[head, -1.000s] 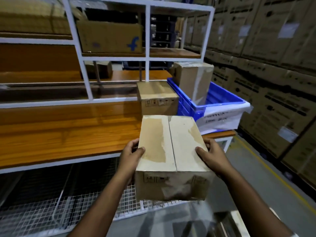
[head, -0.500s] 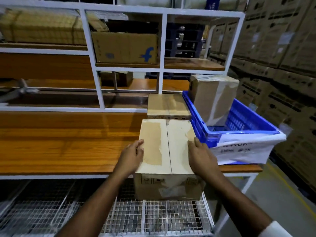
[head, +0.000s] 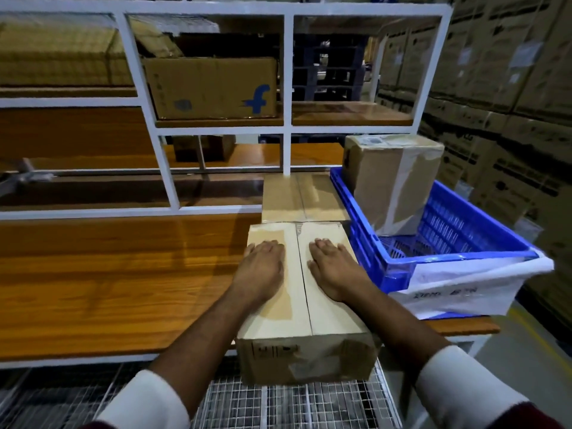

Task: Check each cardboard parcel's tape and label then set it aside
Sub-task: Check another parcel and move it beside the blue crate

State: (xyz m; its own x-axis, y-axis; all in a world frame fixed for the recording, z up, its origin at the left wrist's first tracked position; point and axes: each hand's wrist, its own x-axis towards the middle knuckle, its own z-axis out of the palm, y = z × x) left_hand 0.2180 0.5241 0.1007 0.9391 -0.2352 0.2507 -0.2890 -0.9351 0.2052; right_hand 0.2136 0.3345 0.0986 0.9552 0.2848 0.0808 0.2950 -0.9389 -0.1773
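I lay my left hand [head: 261, 274] and my right hand [head: 332, 272] flat on the top of the long brown cardboard parcel with pale tape along its seam [head: 301, 300]. The fingers are straight and hold nothing; they only press down, one palm on each flap. I judge this is to feel if the tape keeps the flaps closed.

The parcel lies at 6 o'clock from the middle of my view, on the front edge of the orange wooden workbench top [head: 108, 274]. Its near end hangs over the edge, so the small printed label on the end face [head: 275, 351] shows toward me and is easy to read. More pale tape crosses this face, a little wrinkled.

Touching its far end, at 12 o'clock, sits a second flat brown taped carton [head: 301, 198], probably the place for checked ones, though I cannot be sure. At 2 o'clock stands the blue plastic slotted crate [head: 458, 230], just beside my parcel, with a tall brown carton wrapped in clear tape [head: 391, 184] upright in its far corner. Farther, at 11 o'clock, the white metal shelf frame [head: 288, 94] carries a big brown box with a blue letter f [head: 210, 88].
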